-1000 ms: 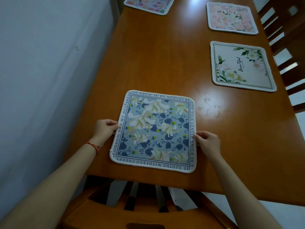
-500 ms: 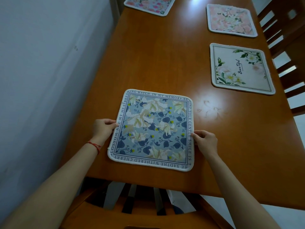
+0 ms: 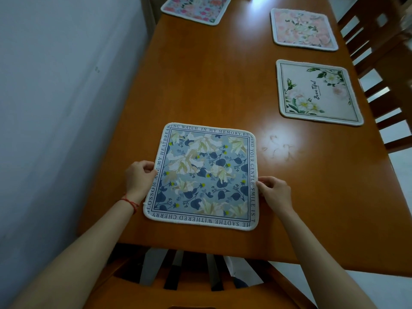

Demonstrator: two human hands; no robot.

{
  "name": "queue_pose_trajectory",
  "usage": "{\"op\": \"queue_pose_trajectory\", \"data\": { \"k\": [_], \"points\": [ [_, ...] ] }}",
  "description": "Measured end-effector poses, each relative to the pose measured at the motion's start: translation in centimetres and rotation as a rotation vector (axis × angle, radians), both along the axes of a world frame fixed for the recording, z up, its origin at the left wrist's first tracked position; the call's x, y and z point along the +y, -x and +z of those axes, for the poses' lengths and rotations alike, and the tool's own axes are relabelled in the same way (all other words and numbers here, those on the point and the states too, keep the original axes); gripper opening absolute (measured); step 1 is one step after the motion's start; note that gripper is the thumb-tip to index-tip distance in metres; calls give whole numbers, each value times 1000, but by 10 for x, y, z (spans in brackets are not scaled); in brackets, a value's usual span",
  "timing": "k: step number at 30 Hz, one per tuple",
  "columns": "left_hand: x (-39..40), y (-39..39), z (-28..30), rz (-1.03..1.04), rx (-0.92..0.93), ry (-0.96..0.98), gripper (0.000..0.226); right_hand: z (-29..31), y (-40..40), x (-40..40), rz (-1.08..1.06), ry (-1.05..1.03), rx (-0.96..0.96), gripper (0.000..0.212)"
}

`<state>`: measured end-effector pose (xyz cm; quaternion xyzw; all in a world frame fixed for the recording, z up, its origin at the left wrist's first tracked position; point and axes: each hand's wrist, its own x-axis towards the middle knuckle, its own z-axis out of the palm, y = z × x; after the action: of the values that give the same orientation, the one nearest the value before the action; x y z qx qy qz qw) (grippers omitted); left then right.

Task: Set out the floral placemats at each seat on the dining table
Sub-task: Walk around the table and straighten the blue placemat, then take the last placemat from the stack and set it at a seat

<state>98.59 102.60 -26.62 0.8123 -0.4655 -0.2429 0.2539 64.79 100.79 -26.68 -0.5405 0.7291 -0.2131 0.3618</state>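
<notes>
- Bottom of the frame: the chair (image 3: 178, 284) tucked under the near table edge marks the seat you are serving; judge the mat's centring against its back rail.
- Lower centre: the blue placemat (image 3: 204, 176) lies flat on the dining table (image 3: 211, 85), close to the near edge and turned slightly out of square with it.
- Lower left: your left hand (image 3: 139, 178) is curled closed, pinching the mat's left border between thumb and fingers.
- Lower right: your right hand (image 3: 275, 192) is likewise closed in a pinch on the right border, a little nearer to you than the left.
- Step in hand, as judged: final squaring. Slide rather than lift, turn the mat until its near edge runs parallel with the table edge, then release both hands together so it does not shift.
- Right of centre: the white placemat (image 3: 316, 92) gives a reference for the margin to leave.
- Upper right: the pink placemat (image 3: 304, 29) sits in line beyond it.
- Top centre: the rose placemat (image 3: 196, 7) lies at the far end, partly cut off.
</notes>
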Motion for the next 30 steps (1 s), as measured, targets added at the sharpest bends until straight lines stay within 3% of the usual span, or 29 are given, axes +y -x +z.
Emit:
{"op": "queue_pose_trajectory", "data": {
  "k": [6, 14, 30],
  "points": [
    [1, 20, 4, -162, -76, 52, 27, 9, 10, 13, 23, 7, 70, 28],
    [-8, 75, 14, -529, -172, 151, 34, 32, 35, 52, -64, 86, 75, 32],
    [19, 300, 35, -1101, -303, 331, 36, 55, 166, 186, -380, 215, 314, 38]
  ]
}}
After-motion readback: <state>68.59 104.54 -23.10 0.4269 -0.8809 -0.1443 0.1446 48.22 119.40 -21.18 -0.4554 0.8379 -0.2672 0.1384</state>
